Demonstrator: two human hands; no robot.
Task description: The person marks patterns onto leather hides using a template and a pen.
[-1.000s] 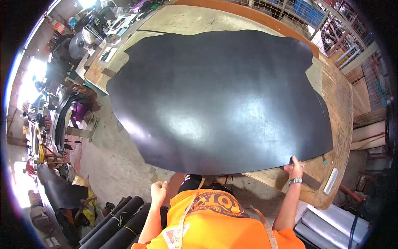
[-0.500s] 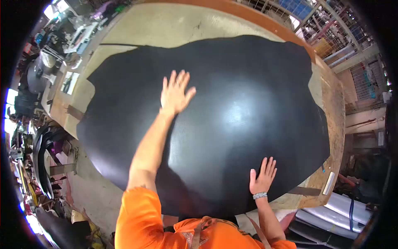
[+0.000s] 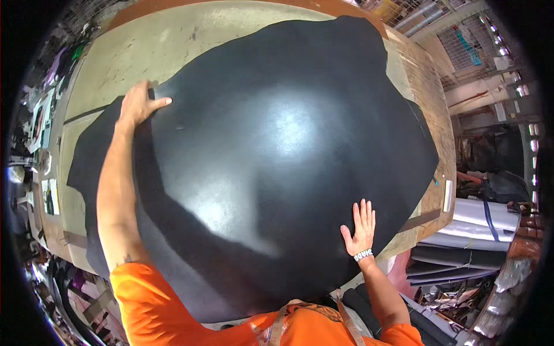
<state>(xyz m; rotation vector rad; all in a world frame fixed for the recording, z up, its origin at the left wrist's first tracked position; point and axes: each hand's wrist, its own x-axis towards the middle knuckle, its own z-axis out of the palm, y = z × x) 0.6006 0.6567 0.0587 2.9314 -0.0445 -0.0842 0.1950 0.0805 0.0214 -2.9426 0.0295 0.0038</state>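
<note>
A large black sheet that looks like a leather hide (image 3: 323,190) lies spread over the table, its smooth surface shining under the light. At its far left edge is my left hand (image 3: 138,105), fingers curled over the rim and thumb stretched out on top. The fingertips are partly hidden there. My right hand (image 3: 361,230) rests flat on the near right part of the hide, fingers extended, a patterned band round the wrist. The left arm casts a dark shadow across the sheet.
The pale tabletop (image 3: 173,40) shows beyond the hide, with a brown border (image 3: 231,2) at the back. Rolled sheets (image 3: 479,222) are stacked at the right, beside the wooden table edge. Papers (image 3: 51,196) lie at the left. A tape measure (image 3: 278,326) hangs at my chest.
My left hand has gone from lying flat on the hide to its far left edge, where the fingers now curl. My right hand stays flat near the same spot. The view has shifted.
</note>
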